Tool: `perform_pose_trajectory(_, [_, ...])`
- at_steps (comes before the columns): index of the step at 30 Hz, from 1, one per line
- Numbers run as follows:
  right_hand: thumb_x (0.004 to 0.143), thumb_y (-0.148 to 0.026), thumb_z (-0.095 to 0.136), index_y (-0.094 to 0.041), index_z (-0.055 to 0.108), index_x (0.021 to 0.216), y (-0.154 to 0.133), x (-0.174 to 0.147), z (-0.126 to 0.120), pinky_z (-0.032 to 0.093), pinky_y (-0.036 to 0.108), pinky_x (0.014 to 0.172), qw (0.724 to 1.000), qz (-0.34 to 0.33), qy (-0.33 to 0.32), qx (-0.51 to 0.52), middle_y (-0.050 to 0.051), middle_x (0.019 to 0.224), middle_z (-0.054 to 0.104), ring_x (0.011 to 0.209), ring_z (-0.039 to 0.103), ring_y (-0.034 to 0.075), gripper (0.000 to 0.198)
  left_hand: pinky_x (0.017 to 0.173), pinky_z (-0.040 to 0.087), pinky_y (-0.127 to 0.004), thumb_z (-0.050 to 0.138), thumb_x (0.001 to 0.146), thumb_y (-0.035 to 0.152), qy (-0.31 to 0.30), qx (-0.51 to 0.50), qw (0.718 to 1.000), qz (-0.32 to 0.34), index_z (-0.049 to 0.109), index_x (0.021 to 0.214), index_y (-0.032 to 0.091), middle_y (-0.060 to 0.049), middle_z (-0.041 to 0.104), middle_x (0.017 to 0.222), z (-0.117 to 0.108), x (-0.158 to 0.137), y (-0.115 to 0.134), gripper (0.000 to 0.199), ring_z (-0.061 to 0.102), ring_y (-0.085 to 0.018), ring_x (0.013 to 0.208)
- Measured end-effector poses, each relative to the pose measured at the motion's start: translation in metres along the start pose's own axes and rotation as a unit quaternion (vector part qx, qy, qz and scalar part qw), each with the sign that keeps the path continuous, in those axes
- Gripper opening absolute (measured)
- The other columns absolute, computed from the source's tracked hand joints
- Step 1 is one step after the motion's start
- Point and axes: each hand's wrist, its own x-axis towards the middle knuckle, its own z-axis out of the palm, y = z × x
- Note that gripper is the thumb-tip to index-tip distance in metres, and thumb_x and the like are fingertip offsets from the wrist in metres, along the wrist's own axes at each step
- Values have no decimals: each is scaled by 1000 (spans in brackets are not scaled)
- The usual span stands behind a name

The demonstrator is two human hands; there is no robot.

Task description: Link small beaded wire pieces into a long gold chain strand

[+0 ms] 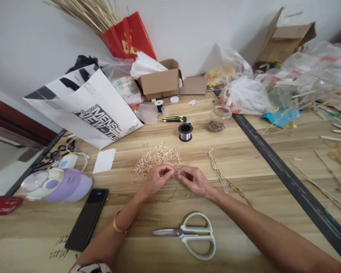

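Observation:
My left hand (159, 178) and my right hand (195, 181) meet fingertip to fingertip above the table, both closed in a pinch. Whatever lies between the fingers is too small to make out. Just behind my left hand spreads a heap of small gold and clear beads (153, 157). A short gold beaded strand (170, 197) lies on the wood below the hands. Right of my right hand lie finished-looking beaded strands (216, 168), silvery and gold, bunched at the top. White-handled scissors (197, 235) rest in front, pointing left.
Behind the beads stand a wire spool (185, 132), a yellow-black utility knife (173, 119) and a glass jar of beads (217, 121). At left are a phone (88, 218), a purple bottle (65, 185) and a white paper bag (93, 110). Plastic bags (244, 94) crowd the back right.

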Motion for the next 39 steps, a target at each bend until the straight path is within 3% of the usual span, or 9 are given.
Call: perform_pose_trajectory(39, [85,-25,50,-15,57,79,1,0,0,31,20,48,999,2,23,27,-2,60,50,53,41,9,14,64,45,-24,56,80,24,-6,19,1000,-5,65,74,13,-4,66,72,3,0,6,15,59,-14,68])
